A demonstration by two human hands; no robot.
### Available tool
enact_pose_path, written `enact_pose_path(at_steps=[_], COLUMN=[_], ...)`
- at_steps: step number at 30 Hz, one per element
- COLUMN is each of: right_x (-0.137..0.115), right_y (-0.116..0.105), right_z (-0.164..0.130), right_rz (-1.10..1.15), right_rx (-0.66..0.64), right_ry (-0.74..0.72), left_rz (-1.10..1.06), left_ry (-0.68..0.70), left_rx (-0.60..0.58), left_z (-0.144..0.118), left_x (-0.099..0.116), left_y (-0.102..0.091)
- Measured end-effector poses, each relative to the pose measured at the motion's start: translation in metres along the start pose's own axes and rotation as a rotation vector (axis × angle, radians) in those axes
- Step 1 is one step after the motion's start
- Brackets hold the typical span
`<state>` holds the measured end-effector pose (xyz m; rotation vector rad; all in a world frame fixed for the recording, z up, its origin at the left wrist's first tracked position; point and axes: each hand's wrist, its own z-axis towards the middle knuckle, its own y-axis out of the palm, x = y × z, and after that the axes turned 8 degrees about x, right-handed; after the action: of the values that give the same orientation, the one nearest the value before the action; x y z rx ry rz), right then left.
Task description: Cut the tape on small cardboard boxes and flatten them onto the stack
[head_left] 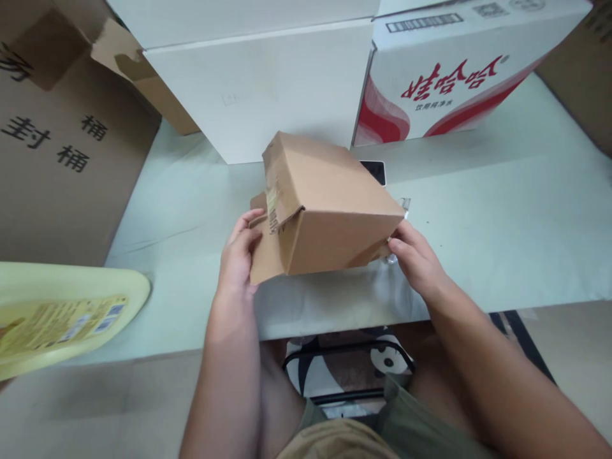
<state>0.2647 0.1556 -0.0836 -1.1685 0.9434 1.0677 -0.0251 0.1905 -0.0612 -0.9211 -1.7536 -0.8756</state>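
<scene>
Cardboard box (329, 204) sits tilted on the pale table (502, 217), just in front of a white carton (258, 95). Left hand (239, 255) curls around the box's loose near-left flap, gripping it; right hand (415, 258) pinches its right corner (fingers partly closed). A phone (375, 171) peeks out behind the box.

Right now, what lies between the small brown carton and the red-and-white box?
In the head view, a dark phone lies on the table between the small brown carton and the red-and-white box.

A storeroom or packing area: large printed cartons (62, 140), a white box (268, 83) and a drinks case (459, 70) crowd a covered table (502, 223).
</scene>
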Motion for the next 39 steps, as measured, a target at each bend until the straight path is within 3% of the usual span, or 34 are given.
enact_pose_path(at_steps=[3,7,12,15,17,19,25,31,39], right_x=[-0.001,-0.001,-0.006,-0.003,0.002,0.009,0.014,0.012,0.009], right_y=[0.003,0.005,0.007,0.01,0.012,0.014,0.016,0.014,0.011], right_z=[0.0,0.0,-0.001,-0.002,-0.002,-0.002,-0.004,-0.004,-0.004], right_rz=[-0.033,0.017,-0.043,0.004,0.116,0.229,0.305,0.252,0.093], right_rx=[0.002,0.056,0.086,0.071,0.077,0.072,0.025,0.074,0.118], right_ry=[0.047,0.091,0.114,0.084,0.03,-0.006,0.014,0.023,0.094], left_rz=[0.141,0.061,0.129,-0.003,-0.115,-0.176,-0.189,-0.175,-0.017], left_ry=[0.049,0.026,0.173,0.143,0.138,0.162,0.088,0.02,0.227], left_rx=[0.027,-0.028,0.102,0.02,-0.071,-0.091,-0.061,-0.048,0.131], left_z=[-0.003,0.003,0.013,0.005,-0.004,-0.013,-0.019,-0.014,-0.007], left_x=[-0.002,-0.014,-0.021,-0.01,-0.001,0.006,0.004,0.004,0.003], left_y=[0.0,-0.007,-0.016,-0.013,-0.009,-0.005,-0.005,-0.007,-0.008])
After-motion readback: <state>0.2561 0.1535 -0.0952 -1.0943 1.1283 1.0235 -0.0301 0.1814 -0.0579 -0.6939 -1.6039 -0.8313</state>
